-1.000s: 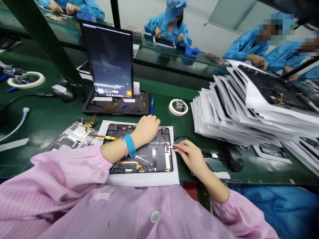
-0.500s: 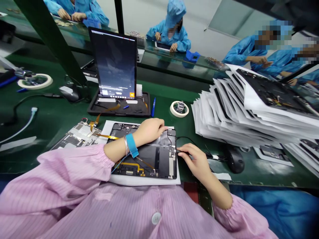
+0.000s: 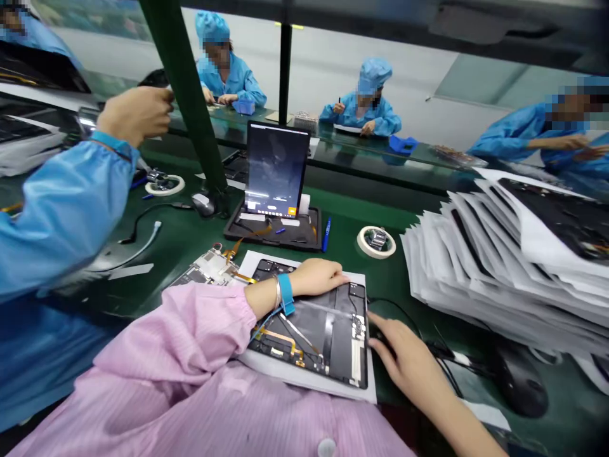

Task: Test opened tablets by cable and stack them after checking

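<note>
An opened tablet lies on white sheets in front of me, its black inside, ribbon cables and small boards showing. My left hand rests over its far edge with fingers bent and closed against it; a blue strap is on the wrist. At the tablet's right edge is my right hand, thumb and index finger closed round a dark piece that looks like a cable plug, mostly hidden by the fingers. An orange ribbon cable links the tablet to a bare circuit assembly on its left.
A lit screen stands in a black tray behind the tablet. Right of it are a blue pen, a tape roll, a tall stack of paper-wrapped parts and a black mouse. A co-worker's blue sleeve reaches in from the left.
My view has swung left and up, so the bench appears lower and further right. A co-worker's arm has come in at left. My hands stay at the tablet.
</note>
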The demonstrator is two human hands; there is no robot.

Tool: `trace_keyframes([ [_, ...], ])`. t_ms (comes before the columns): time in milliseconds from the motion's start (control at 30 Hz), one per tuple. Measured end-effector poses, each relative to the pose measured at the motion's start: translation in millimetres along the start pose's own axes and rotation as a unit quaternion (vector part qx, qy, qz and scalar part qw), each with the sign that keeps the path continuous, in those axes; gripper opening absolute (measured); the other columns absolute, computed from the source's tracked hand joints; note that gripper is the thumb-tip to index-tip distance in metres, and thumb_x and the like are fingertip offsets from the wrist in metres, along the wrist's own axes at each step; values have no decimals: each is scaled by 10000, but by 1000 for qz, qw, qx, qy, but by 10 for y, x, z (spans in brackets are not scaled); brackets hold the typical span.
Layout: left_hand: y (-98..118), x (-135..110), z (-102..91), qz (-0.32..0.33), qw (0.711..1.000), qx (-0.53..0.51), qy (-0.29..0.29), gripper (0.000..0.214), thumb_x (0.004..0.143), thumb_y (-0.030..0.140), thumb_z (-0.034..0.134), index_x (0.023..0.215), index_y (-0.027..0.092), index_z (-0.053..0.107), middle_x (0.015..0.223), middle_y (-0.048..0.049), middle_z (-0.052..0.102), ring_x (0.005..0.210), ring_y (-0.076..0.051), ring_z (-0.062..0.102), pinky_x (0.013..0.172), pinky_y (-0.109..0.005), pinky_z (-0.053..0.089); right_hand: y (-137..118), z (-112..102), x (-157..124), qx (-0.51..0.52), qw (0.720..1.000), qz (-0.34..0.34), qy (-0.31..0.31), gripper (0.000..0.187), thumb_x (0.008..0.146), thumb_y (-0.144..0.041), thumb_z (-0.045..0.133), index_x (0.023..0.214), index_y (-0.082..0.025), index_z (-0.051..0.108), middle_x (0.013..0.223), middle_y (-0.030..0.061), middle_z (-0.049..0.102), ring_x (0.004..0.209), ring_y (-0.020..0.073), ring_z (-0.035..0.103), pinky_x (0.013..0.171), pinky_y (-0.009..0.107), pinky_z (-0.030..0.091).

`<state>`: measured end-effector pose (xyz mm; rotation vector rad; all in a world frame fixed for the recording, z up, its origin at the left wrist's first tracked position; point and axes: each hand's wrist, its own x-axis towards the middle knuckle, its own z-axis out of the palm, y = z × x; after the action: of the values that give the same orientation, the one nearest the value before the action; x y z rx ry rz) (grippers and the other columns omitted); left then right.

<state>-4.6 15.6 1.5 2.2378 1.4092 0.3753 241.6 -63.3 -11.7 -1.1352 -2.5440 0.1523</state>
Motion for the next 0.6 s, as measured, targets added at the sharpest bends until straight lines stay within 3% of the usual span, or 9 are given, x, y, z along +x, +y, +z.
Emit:
trace_keyframes([
  [67, 17, -23, -4, -4, 1000, -4, -6, 371, 895, 510, 404, 814, 216, 616, 848, -20, 696, 786, -194, 625, 616, -258, 383, 27, -52, -40, 51, 996, 54, 43, 338, 936, -331, 465, 1238, -178, 474, 965, 85, 642, 798, 195, 641, 703, 328, 549],
  [167, 10, -30, -12, -7, 1000, -3, -10, 360, 896, 494, 406, 807, 211, 610, 825, -20, 689, 758, -188, 613, 606, -251, 367, 9, -94, -84, 71, 989, 76, 104, 171, 924, -274, 511, 1055, -192, 584, 898, 55, 672, 794, 176, 654, 740, 302, 543],
  [400, -10, -29, -11, 2, 1000, -3, -21, 367, 904, 480, 384, 787, 206, 600, 761, -11, 663, 690, -175, 584, 567, -254, 319, -42, -137, -45, 57, 998, 4, 10, 223, 936, -202, 480, 1078, -203, 652, 824, 43, 683, 770, 183, 575, 718, 345, 492],
  [600, -18, -22, -3, 2, 1000, -13, -18, 367, 900, 481, 387, 779, 208, 599, 757, -8, 659, 672, -169, 577, 564, -257, 323, -48, -96, 8, 48, 998, 11, 29, 198, 922, -210, 507, 1039, -208, 667, 824, 47, 667, 804, 199, 547, 737, 365, 449],
])
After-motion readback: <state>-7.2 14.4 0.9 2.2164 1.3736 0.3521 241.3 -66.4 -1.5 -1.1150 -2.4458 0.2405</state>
